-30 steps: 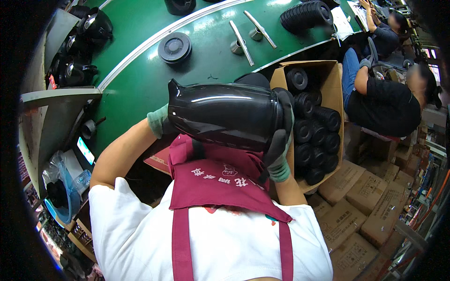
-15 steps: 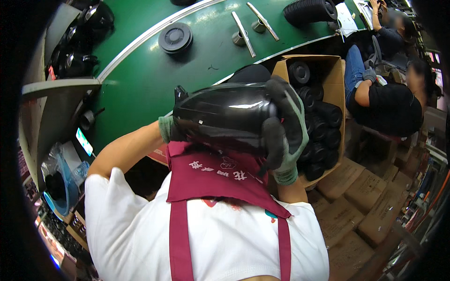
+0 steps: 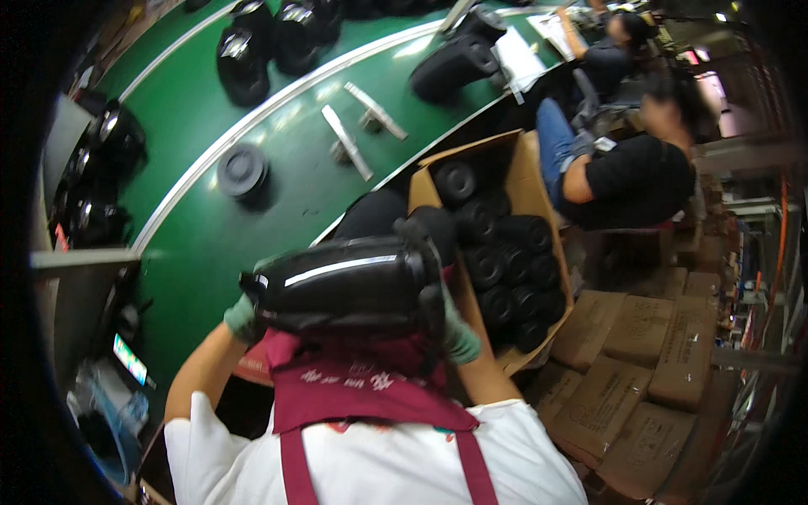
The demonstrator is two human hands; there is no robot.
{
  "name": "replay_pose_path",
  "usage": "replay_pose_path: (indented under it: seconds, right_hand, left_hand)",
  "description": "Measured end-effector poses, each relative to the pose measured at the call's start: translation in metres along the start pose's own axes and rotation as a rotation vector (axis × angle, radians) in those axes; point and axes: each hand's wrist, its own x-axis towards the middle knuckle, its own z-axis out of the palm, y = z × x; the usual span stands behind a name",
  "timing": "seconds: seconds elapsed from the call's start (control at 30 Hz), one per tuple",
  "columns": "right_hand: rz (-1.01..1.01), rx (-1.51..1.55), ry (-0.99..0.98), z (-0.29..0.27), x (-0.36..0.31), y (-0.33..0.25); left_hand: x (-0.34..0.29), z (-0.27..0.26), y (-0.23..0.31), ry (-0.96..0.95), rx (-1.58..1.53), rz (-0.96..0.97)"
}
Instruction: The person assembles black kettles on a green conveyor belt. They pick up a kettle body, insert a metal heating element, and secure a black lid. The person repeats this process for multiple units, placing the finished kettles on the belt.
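In front of my chest I hold a glossy black housing (image 3: 341,286), long and rounded, lying sideways. My left hand (image 3: 244,310), in a black glove with a green cuff, grips its left end; most of those fingers are hidden behind it. At the right end my right hand (image 3: 435,282) wraps around the edge, also in a black and green glove. Beyond the housing, a round ridged black disc (image 3: 242,172) lies on the green table (image 3: 286,219).
To the right, an open cardboard box (image 3: 555,252) holds several black round-ended parts. Two metal bars (image 3: 347,143) lie on the table; more glossy black housings (image 3: 244,67) stand behind. Closed cartons (image 3: 606,404) cover the right floor. A co-worker (image 3: 623,189) sits beyond the box.
My view has turned, so the table, box and co-worker appear farther left. The housing stays between my hands; my right hand's fingers no longer show spread along its right end.
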Motion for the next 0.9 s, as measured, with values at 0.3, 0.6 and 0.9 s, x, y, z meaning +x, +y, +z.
replay_pose_path:
  seconds: [0.3, 0.6, 0.9]
  right_hand:
    - [0.164, 0.050, 0.008, -0.030, -0.001, 0.015]
    - [0.826, 0.922, 0.137, -0.028, 0.011, -0.011]
    - [0.476, 0.513, 0.222, -0.021, 0.008, -0.004]
  left_hand:
    - [0.013, 0.027, 0.067, 0.003, 0.209, -0.046]
    - [0.022, 0.048, 0.140, -0.100, 0.678, 0.308]
    - [0.022, 0.049, 0.148, -0.155, 1.063, 0.676]
